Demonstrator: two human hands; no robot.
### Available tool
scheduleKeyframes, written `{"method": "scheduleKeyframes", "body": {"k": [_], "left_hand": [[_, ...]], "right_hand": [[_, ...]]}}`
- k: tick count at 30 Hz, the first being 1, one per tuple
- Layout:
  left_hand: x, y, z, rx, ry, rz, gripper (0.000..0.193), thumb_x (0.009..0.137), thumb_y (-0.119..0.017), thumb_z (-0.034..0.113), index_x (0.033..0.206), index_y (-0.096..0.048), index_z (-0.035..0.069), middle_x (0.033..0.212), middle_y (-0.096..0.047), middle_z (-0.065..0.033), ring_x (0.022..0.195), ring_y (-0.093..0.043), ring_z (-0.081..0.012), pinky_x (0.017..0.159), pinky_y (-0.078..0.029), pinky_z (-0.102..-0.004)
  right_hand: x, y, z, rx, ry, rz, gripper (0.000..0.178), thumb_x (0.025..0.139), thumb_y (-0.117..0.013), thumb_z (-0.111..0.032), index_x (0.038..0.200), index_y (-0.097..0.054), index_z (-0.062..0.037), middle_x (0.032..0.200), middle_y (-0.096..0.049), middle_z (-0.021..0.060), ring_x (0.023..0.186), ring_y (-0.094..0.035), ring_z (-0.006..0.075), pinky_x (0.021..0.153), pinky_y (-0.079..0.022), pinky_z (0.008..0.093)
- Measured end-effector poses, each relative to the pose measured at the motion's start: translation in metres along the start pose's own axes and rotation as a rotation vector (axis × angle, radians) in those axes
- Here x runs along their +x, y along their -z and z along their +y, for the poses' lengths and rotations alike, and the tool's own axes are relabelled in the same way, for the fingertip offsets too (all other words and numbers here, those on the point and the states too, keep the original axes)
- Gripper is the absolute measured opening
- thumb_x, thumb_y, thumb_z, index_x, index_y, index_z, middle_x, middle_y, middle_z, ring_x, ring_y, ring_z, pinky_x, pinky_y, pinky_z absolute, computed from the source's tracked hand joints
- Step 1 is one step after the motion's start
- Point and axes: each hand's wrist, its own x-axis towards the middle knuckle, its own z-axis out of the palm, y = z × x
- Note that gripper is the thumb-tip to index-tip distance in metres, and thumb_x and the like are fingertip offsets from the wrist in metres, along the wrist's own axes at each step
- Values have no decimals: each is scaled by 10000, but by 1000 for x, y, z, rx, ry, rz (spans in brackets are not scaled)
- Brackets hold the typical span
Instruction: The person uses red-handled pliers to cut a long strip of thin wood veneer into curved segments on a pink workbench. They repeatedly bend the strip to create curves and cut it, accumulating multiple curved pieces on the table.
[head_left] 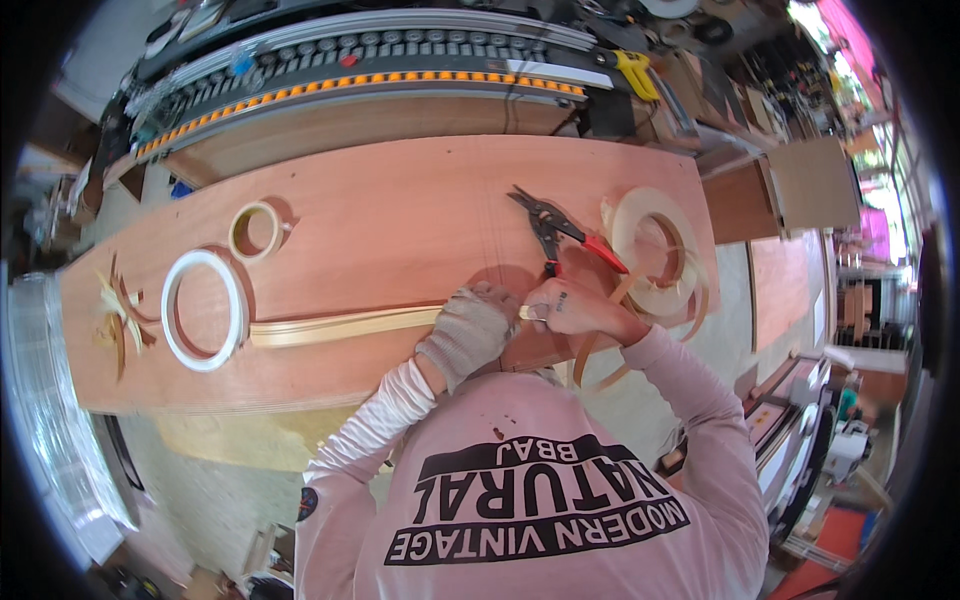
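A flat bundle of pale wood-coloured strips point(345, 327) lies lengthwise along the near part of the wooden board table. My left hand point(468, 328), in a light knitted glove, is closed over the bundle's right part. Just right of it my bare right hand point(568, 306) is closed on the strips' end, which shows briefly between the two hands. Its fingertips are partly hidden. Beyond my right hand lie cutting snips point(560, 232) with red and black handles. A coil of pale edge banding point(648, 285) sits to the right, a loose loop of it hanging past the board's edge.
The board point(380, 220) carries a white ring-shaped roll point(172, 300), a smaller tape roll point(236, 236) and strip scraps point(125, 312) at left. Behind it runs a roller rail point(360, 88) with orange pieces. A yellow tool point(636, 74) and cardboard box point(815, 185) are farther right.
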Motion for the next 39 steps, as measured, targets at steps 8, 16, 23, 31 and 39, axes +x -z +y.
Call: {"method": "scheduleKeyframes", "body": {"k": [8,16,23,31,39], "left_hand": [[3,-10,-7,-64,57,-27,286,960,-662,281,1128,-711,54,1023,-719,-176,996,-682,-377,863,-548,-466],[4,-9,-11,-118,34,-38,323,950,-688,286,1155,-723,39,1124,-720,-198,1060,-677,-388,922,-539,-449],[21,17,-18,-437,117,-437,324,1005,-631,246,1229,-701,22,975,-726,-149,820,-697,-287,765,-551,-411],[31,26,-3,-672,428,-561,357,1065,-544,307,1108,-747,16,687,-575,-16,637,-540,-95,599,-468,-292],[25,22,-5,-704,574,-584,395,1063,-566,354,998,-729,1,654,-542,19,569,-484,-92,551,-425,-271]], "right_hand": [[-7,14,-8,466,-192,-140,172,917,-626,-138,835,-716,-17,768,-739,80,681,-703,136,628,-550,306],[-25,32,10,626,-273,-122,273,982,-582,-188,950,-735,36,837,-761,106,723,-728,166,650,-582,311],[-24,11,14,531,-83,-111,171,898,-617,-112,847,-725,11,749,-749,76,657,-718,158,624,-575,297],[-11,-8,23,306,223,106,124,816,-659,-87,716,-627,-22,681,-673,135,658,-692,197,549,-496,354],[-9,20,18,-369,-497,526,997,861,-744,-485,1574,-273,29,1602,-251,294,1386,-346,541,1000,-385,706]]}}
